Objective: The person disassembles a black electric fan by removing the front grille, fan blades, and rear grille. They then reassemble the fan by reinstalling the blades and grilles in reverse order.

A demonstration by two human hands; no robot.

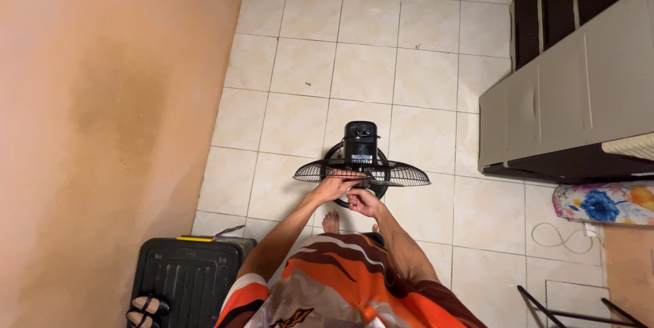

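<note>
There is one view only, from a camera worn on the head, looking steeply down past the person's chest to the tiled floor (354, 76). It stands well above the fan (361, 164) (seen from over its top), wall (102, 130) at left, cabinet (579, 89) at right.

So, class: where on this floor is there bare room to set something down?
Bare tiles lie beyond the fan, between the orange wall and the grey cabinet. It is crowded around both hands on the grille, the black case and the white cord.
</note>
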